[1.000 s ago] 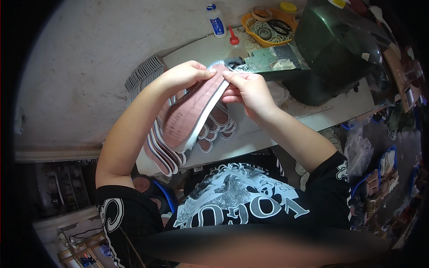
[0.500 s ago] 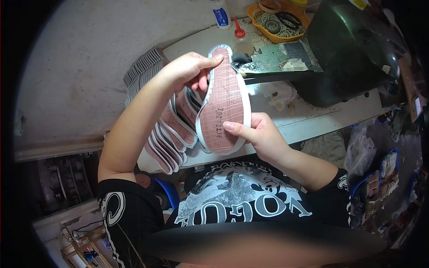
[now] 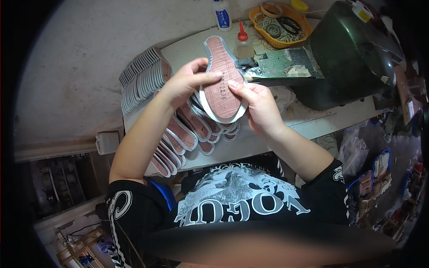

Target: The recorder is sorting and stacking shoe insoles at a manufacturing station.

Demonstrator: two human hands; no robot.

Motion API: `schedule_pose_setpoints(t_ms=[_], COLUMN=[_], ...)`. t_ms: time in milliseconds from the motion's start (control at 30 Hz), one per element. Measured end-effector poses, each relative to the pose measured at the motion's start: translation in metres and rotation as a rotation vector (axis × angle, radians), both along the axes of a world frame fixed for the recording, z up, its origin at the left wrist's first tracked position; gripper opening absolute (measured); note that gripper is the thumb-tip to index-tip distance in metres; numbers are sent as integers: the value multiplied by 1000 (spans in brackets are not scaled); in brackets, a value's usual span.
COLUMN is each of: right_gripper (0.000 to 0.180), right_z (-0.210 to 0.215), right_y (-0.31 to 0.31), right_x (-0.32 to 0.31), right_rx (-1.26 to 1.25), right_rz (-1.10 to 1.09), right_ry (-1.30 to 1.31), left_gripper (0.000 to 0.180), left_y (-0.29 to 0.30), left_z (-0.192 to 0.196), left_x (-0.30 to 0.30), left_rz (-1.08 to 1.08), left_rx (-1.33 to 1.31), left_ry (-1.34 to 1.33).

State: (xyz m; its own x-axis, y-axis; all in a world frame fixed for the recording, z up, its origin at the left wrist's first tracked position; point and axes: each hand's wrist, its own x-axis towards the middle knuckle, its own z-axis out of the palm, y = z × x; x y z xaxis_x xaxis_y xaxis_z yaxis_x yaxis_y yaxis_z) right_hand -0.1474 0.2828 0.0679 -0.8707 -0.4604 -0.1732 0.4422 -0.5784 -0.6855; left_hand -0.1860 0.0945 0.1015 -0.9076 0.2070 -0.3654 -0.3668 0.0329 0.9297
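Held up over the table is a shoe insole (image 3: 220,99), with a reddish-brown, line-patterned face, a pale rim and dark stamped characters. Its narrow end points away from me. My left hand (image 3: 190,82) grips the left edge, thumb on the face and fingers mostly behind. On the opposite edge my right hand (image 3: 263,107) pinches it, thumb near the middle. The insole's right edge is close to the dark end of a green machine arm (image 3: 279,64); whether they touch I cannot tell. Similar insoles (image 3: 181,134) lie overlapped on the table behind and below my left hand.
A long stack of grey-edged insoles (image 3: 143,78) stands at the left. Beyond the machine arm are a red-capped bottle (image 3: 243,47), a white-and-blue bottle (image 3: 222,18) and an orange basket (image 3: 281,42) of cords. The big green machine body (image 3: 357,56) fills the right side.
The insole has moved away from me, uncovering more of the insoles below. My right hand has gone up toward its middle, while my left thumb has come down from the narrow end.
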Motion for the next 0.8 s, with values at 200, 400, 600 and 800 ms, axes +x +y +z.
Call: schedule_pose_setpoints(t_ms=[200,400,600,800], right_gripper=[35,27,28,37], right_z=[18,17,13,25], right_y=[-4,-8,-18,-15], right_x=[21,18,6,1], right_rx=[196,87,15,64], right_rz=[153,69,3,12], right_ry=[-77,-129,-161,-168], left_gripper=[41,68,71,46], left_y=[4,-2,-20,-25], left_z=[4,17,22,29], left_x=[3,-8,-65,-78], left_rz=[19,17,-538,-726], left_rx=[58,-224,-331,-390], left_ry=[-46,27,227,192])
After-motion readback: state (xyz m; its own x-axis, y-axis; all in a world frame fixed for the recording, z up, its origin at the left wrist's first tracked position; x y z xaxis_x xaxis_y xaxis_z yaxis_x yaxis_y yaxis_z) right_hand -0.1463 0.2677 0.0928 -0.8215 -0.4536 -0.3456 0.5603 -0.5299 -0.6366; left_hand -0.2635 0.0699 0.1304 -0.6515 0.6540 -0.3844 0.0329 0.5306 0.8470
